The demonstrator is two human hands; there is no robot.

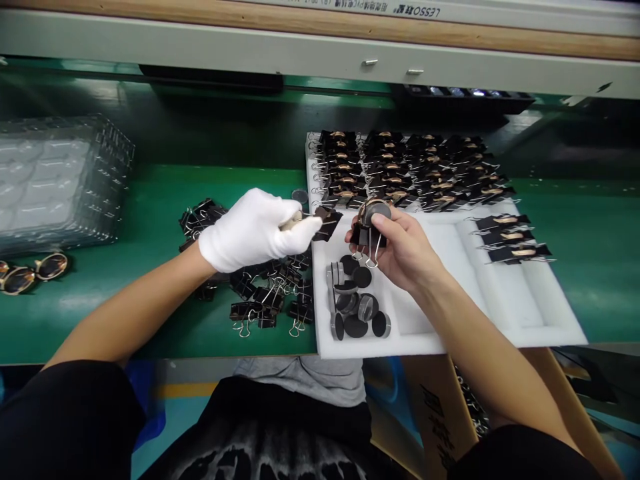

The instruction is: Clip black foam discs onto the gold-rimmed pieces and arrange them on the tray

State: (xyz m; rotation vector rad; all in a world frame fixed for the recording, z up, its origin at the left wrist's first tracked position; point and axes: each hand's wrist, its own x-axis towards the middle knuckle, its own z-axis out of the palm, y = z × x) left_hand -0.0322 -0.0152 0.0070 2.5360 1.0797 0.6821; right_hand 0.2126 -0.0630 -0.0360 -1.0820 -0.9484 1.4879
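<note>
My left hand (250, 230), in a white glove, pinches a black binder clip (327, 224) by its wire handles. Bare, my right hand (407, 250) grips a round piece with a dark grey disc (377, 212) on its face, thumb pressed against it. Another black binder clip (367, 237) is on that piece, its wire handles pointing down toward me. The two hands are close together over the left part of a white foam tray (540, 337). Below my right hand, several loose black discs (356, 325) lie in a tray compartment.
Rows of clipped pieces (393, 170) fill the tray's far side, with three more clipped pieces (513, 237) at right. A pile of binder clips (257, 303) lies left of the tray. Clear plastic trays (55, 180) and sunglasses (35, 272) sit far left. A shelf edge (320, 50) crosses the back.
</note>
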